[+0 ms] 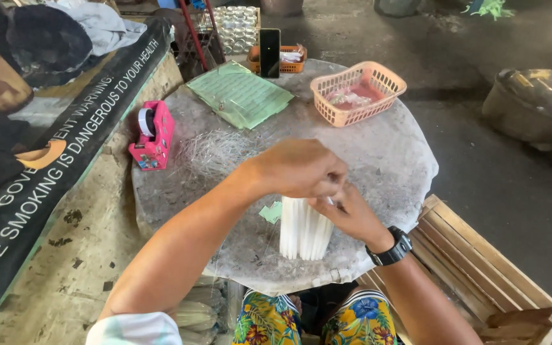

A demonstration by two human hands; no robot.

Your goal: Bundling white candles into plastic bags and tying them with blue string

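The left hand is curled, fingers drawn together, over the top of a bundle of white candles that stands upright near the front edge of a round stone table. The right hand, with a black watch on its wrist, comes in from the other side and pinches at the top of the same bundle, its fingertips meeting those of the left hand. What exactly sits between the fingers is too small to tell.

Just left of the bundle lies a small green slip of paper. Farther back on the table are a pile of thin pale threads, a pink tape dispenser at the left edge, a stack of green sheets, a peach plastic basket and a phone propped upright. A wooden crate sits to the right of the table.
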